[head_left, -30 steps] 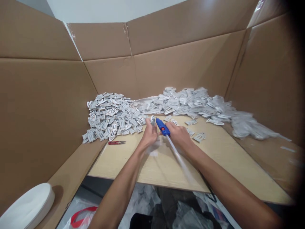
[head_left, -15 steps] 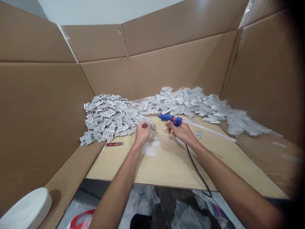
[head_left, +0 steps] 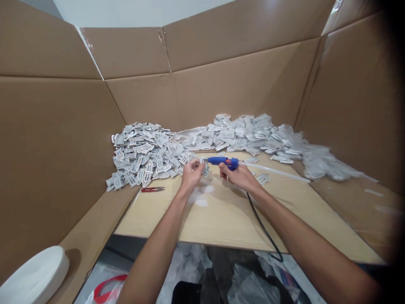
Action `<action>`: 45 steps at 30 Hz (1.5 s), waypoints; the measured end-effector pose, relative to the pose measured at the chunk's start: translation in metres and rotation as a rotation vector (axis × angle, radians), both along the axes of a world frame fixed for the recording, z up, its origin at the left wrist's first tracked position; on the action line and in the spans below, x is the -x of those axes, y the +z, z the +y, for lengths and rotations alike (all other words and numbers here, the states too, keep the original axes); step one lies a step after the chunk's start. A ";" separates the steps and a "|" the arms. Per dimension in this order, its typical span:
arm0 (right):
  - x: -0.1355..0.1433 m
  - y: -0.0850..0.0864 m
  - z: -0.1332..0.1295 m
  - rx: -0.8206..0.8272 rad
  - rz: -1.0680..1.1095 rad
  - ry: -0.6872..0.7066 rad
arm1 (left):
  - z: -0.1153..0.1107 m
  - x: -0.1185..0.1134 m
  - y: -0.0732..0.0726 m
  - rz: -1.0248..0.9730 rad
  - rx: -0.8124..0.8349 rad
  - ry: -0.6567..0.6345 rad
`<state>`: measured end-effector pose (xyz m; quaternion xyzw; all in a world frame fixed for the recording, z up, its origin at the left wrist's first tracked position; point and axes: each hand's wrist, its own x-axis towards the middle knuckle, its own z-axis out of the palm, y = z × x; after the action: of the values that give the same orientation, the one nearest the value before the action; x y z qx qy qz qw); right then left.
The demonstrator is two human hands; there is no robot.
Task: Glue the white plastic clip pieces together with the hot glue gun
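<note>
My right hand [head_left: 236, 175] is closed round the handle of a blue hot glue gun [head_left: 223, 162]. A long clear glue stick [head_left: 275, 172] sticks out of its back end, and a black cord [head_left: 261, 223] hangs below. In my left hand [head_left: 191, 173], thumb and fingers pinch a small grey-and-white badge-like piece [head_left: 206, 169], partly hidden by the fingers. The gun's nozzle is at this piece; whether they touch I cannot tell. Left of my left hand lies a big heap of similar grey pieces [head_left: 148, 152].
Red thread snips [head_left: 153, 189] lie before the heap. Pieces in clear plastic [head_left: 249, 135] are piled at the back right. Loose pieces [head_left: 262, 179] rest near my right wrist. Cardboard walls [head_left: 237, 84] surround the wooden board [head_left: 152, 223]. A round white object [head_left: 34, 274] stands lower left.
The glue gun has moved slightly left and down, bringing its nozzle up to the piece. My left hand has shifted a little to the right, and the piece has turned in its fingers.
</note>
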<state>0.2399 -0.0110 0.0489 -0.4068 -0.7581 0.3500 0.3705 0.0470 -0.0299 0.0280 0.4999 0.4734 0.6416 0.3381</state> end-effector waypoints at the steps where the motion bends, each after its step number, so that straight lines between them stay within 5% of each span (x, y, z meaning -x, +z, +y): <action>1: 0.000 0.000 0.000 0.007 0.001 -0.005 | 0.000 0.000 0.000 0.003 -0.003 -0.001; 28: 0.008 -0.001 -0.006 0.024 -0.002 -0.107 | 0.001 0.001 -0.002 0.091 -0.136 0.036; 33: 0.010 -0.005 -0.005 -0.126 -0.095 -0.068 | -0.004 0.001 -0.001 0.166 -0.118 0.087; 38: 0.013 -0.007 -0.008 -0.493 -0.371 -0.019 | -0.001 0.006 -0.002 0.231 -0.108 0.085; 41: 0.013 -0.006 -0.010 -0.714 -0.488 -0.102 | 0.003 0.005 -0.003 0.181 -0.092 0.055; 45: 0.010 -0.004 -0.008 -0.800 -0.337 -0.295 | 0.001 0.004 -0.003 0.114 0.116 0.056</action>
<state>0.2303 -0.0189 0.0444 -0.3867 -0.8173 -0.0980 0.4158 0.0430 -0.0287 0.0253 0.5021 0.5419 0.5927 0.3208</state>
